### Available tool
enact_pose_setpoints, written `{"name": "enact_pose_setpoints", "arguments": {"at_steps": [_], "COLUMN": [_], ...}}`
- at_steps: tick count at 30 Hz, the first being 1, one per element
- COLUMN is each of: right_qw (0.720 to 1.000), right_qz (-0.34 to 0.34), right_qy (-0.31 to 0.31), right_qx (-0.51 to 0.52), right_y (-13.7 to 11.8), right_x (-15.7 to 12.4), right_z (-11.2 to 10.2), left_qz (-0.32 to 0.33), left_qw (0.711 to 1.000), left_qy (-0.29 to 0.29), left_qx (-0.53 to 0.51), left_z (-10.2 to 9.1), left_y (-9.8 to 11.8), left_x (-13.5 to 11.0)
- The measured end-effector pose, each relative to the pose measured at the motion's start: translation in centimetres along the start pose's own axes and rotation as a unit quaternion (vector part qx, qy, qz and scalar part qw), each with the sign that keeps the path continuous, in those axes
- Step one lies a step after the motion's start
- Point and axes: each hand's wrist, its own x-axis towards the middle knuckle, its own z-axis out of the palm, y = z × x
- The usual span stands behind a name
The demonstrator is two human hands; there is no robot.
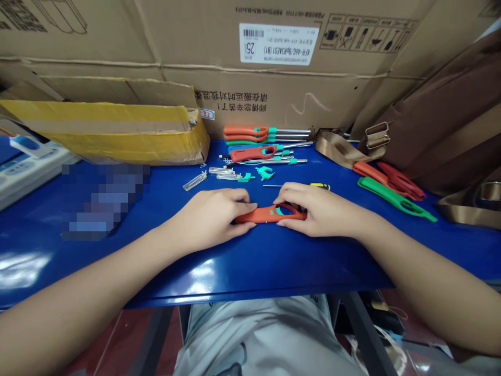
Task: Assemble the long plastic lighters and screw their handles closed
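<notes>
Both hands grip one orange lighter casing (265, 214) with a teal trigger (279, 211), held level just over the blue table. My left hand (213, 214) pinches its left end between thumb and fingers. Around the looped right end, my right hand (313, 209) has its fingers closed. No metal tube shows on this casing. Behind the hands lie a screwdriver (320, 185) with a yellow and black handle, loose teal plastic parts (265, 173) and several clear plastic fuel tanks (194, 180).
Long-necked lighters (250, 152) are stacked at the back. Green (395, 198) and red-orange casings (399, 180) lie at right beside a brown bag (442, 109). A yellow-taped cardboard box (136, 141) and a power strip (31, 167) stand left. A big carton (219, 47) walls the back.
</notes>
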Motion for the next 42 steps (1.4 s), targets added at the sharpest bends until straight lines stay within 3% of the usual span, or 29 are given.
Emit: {"name": "enact_pose_setpoints", "arguments": {"at_steps": [5,18,32,36,39,40,42], "right_qw": [1.000,0.997,0.998,0.997,0.994,0.993,0.990], "right_qz": [-0.021,-0.073,-0.007,-0.010,-0.021,-0.028,-0.047], "right_qy": [-0.005,-0.004,0.018,0.026,0.073,0.092,0.109], "right_qx": [-0.020,-0.007,-0.058,-0.075,-0.075,-0.076,-0.081], "right_y": [0.1,0.1,0.7,0.9,1.0,1.0,0.8], "right_x": [0.1,-0.2,-0.6,-0.7,-0.9,-1.0,-1.0], "right_z": [-0.1,0.0,-2.0,-2.2,-2.3,-2.2,-2.1], "left_qz": [0.016,0.065,0.091,0.068,-0.011,-0.051,-0.133], "left_qw": [0.999,0.991,0.986,0.980,0.951,0.927,0.846], "left_qy": [0.017,0.056,0.131,0.137,0.130,0.112,0.047], "left_qx": [0.036,-0.099,-0.047,-0.123,-0.280,-0.355,-0.515], "left_z": [0.3,0.5,-0.4,-0.5,-0.2,-0.2,0.0], "left_y": [0.2,-0.1,-1.9,-1.6,-0.8,-0.6,-0.2], "left_x": [0.3,0.2,0.3,0.4,0.7,0.8,1.1]}}
